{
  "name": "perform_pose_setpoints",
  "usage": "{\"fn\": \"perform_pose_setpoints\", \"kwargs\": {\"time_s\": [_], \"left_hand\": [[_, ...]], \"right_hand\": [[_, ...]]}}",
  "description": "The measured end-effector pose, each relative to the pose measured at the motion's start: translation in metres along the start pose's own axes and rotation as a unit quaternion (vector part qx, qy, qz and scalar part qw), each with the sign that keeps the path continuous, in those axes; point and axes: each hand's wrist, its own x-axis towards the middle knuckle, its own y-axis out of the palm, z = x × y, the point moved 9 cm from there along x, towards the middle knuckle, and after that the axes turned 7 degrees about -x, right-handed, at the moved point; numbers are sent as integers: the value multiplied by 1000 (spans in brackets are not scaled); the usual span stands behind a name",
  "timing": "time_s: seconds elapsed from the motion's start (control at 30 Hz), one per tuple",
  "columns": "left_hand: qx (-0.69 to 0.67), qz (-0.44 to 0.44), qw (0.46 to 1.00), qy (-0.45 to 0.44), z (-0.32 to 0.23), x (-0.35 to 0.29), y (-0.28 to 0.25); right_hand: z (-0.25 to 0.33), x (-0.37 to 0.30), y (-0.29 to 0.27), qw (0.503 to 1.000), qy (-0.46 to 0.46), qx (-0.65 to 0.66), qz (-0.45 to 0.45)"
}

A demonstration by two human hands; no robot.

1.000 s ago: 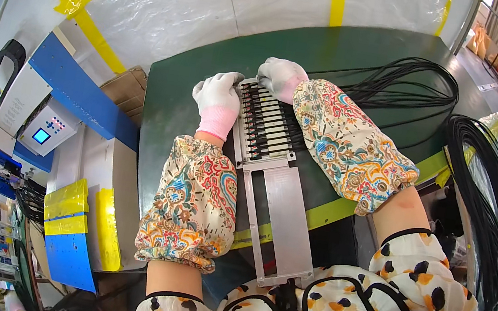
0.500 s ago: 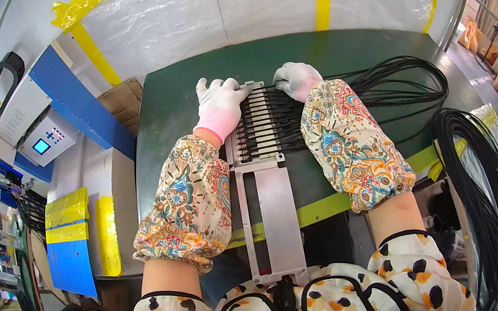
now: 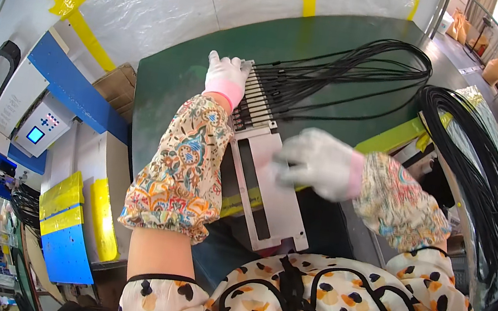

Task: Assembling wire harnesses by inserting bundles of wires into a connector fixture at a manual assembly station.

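A long metal fixture lies on the green table, its flat near end reaching past the table's front edge. Its far part holds a row of slim pale connectors in slots, with black cables running off to the right and looping back. My left hand, in a white glove with a pink cuff, rests against the upper left edge of this row, fingers apart. Over the right side of the flat plate hovers my gloved right hand. Motion blurs its fingers, so I cannot tell whether anything is in them.
A thick bundle of black cables hangs over a foil-covered stand at right. To the left stands a blue and white machine with a small lit screen. Cardboard leans beside the table. Plastic sheeting with yellow tape lines the far wall.
My right hand has left the far end of the connector row and come nearer, over the flat plate. My left hand stays at the row's left edge. The whole view has shifted slightly.
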Motion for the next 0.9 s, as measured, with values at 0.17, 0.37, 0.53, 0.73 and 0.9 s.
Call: {"fn": "perform_pose_setpoints", "kwargs": {"time_s": [0.17, 0.37, 0.53, 0.73, 0.9], "left_hand": [[-219, -136, 962, -88, 29, -18, -4], [-218, -167, 954, 120, -19, -69, -40], [-222, -165, 948, 156, -23, -97, -48], [-389, -329, 858, -57, 61, -113, -39], [-397, -319, 851, -129, 90, -122, -18]], "right_hand": [[77, -27, 20, 998, -19, -38, -48], [80, -33, -12, 988, -27, -75, -130], [35, 0, -93, 977, -3, -67, -204], [-110, 57, -109, 898, 230, 209, -311], [-236, 95, -49, 910, 323, 158, -207]]}}
